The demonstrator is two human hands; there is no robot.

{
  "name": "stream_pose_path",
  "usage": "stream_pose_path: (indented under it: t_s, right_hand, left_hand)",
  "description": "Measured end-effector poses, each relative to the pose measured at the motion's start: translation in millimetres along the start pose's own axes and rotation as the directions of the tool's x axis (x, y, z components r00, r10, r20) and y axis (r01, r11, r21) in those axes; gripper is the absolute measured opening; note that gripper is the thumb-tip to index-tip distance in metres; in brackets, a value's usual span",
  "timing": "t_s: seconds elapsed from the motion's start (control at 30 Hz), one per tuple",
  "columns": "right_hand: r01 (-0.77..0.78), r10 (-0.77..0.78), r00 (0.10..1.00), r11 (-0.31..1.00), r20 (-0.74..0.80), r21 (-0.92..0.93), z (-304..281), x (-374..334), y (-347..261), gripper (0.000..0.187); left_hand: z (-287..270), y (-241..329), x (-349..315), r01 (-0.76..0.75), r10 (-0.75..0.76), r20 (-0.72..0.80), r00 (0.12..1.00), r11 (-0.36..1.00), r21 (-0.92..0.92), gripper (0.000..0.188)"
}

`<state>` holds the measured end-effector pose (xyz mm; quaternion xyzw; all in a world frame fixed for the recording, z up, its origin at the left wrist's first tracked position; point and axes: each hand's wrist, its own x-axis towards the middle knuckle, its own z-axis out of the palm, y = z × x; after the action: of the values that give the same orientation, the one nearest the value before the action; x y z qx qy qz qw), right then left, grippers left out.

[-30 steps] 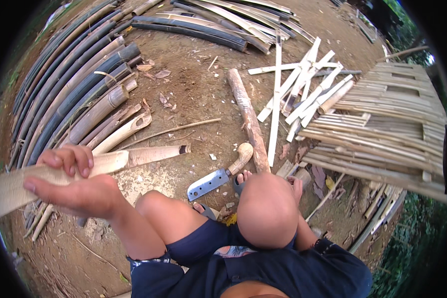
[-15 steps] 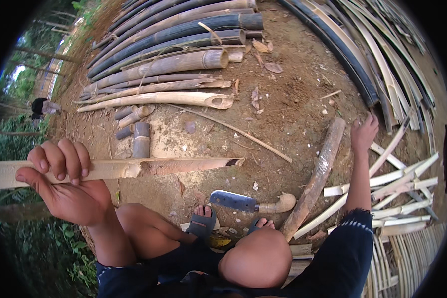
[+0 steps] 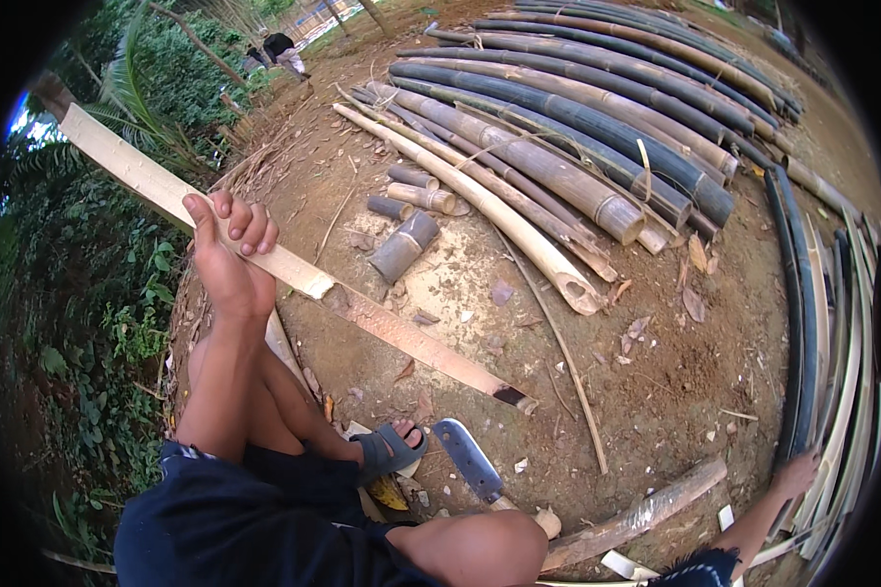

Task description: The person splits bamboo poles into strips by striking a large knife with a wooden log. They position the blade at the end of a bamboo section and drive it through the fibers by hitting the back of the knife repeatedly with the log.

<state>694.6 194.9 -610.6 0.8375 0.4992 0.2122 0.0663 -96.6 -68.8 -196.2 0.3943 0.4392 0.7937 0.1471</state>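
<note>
Pale, peeled bamboo showed first in the head view: a long bamboo strip (image 3: pixel 396 328), held by the left hand (image 3: pixel 233 274), its axis slanting from upper left down to a dark tip beyond the knife (image 3: pixel 468 458). The left fingers (image 3: pixel 255 230) were wrapped round it, the forearm (image 3: pixel 215 377) raised steeply. Well apart at lower right, the right hand (image 3: pixel 796 476), nearer the split lengths (image 3: pixel 855 377), stretched out to their near ends; whether its fingers gripped or merely touched one, I could not tell.
</note>
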Motion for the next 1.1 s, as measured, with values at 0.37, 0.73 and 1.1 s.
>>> stream_pose_path:
  t_s: [0.37, 0.73, 1.1]
  right_hand:
    - [0.312, 0.151, 0.834, 0.663, -0.53, 0.68, -211, -72, -34, 0.037]
    - [0.608, 0.522, 0.679, -0.006, -0.516, 0.794, -618, -316, 24, 0.041]
    - [-0.596, 0.46, 0.781, 0.348, 0.422, 0.724, -603, -499, 33, 0.025]
  left_hand:
    - [8, -14, 23, 0.085, -0.083, 0.027, 0.996, 0.993, -0.079, 0.043]
    - [108, -95, 98, 0.318, -0.249, 0.269, 0.93, 0.914, -0.253, 0.047]
    - [161, -115, 92, 0.463, -0.252, 0.483, 0.839, 0.796, -0.389, 0.05]
